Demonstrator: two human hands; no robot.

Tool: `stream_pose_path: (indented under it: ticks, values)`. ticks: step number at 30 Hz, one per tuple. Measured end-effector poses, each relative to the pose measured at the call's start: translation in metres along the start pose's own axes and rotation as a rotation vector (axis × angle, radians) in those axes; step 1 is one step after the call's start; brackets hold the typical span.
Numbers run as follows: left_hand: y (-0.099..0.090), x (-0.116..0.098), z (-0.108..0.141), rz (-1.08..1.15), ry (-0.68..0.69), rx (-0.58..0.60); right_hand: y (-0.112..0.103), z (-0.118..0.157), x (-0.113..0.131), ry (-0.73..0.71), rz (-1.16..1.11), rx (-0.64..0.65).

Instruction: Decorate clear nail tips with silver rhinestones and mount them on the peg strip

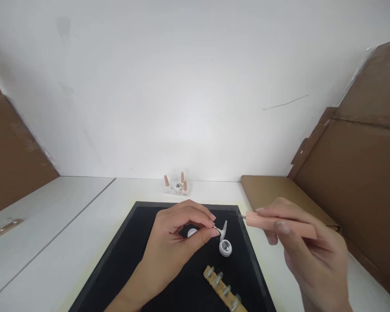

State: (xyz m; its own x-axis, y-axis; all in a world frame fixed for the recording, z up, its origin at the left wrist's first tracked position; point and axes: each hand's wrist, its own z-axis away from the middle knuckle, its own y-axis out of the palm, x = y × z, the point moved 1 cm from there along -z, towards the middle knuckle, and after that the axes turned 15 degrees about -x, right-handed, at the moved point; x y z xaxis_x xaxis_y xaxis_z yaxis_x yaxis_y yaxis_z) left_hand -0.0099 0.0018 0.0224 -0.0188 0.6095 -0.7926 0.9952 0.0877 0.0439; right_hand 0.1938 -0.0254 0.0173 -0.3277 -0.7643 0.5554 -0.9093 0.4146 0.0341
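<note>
Over the black mat (123, 260), my left hand (178, 238) pinches a small white piece (222, 231) with a pointed tip between thumb and fingers. My right hand (305, 247) grips a pink-handled tool (279, 224); its thin metal end points left toward the white piece, apart from it. Just below that piece, a small round white jar (225, 248) with shiny contents stands on the mat. A white round item (191, 232) is partly hidden behind my left hand. A wooden strip (224, 289) with several clear pegs lies nearer the front edge.
At the back, a clear holder (178, 187) carries bottles with pink caps. Cardboard lies flat (273, 195) at the back right, beside a tall cardboard wall (360, 173). Another wooden strip (4, 230) is on the white surface at the far left.
</note>
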Motion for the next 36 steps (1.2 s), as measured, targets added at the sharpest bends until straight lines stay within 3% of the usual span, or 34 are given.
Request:
stream_pose_path:
  ticks: [7, 15, 20, 26, 31, 36]
  values:
    - [0.002, -0.002, -0.001, -0.034, 0.027, 0.018, 0.003, -0.005, 0.011, -0.016, -0.006, 0.197]
    - [0.001, 0.0, 0.002, -0.04, 0.032, 0.05, 0.001, 0.0, -0.005, -0.021, 0.028, 0.022]
    - [-0.001, 0.008, -0.002, -0.027, -0.107, 0.086, -0.002, 0.004, -0.006, -0.006, 0.009, -0.018]
    - [0.01, 0.053, -0.012, -0.074, -0.311, 0.22, -0.003, 0.004, -0.004, -0.036, 0.013, -0.032]
    - [0.026, 0.106, -0.013, -0.165, -0.335, 0.25, -0.001, 0.002, -0.003, -0.043, 0.03, -0.037]
    - [0.033, 0.131, -0.002, -0.299, -0.352, 0.366, 0.001, 0.002, -0.003, -0.064, -0.006, -0.046]
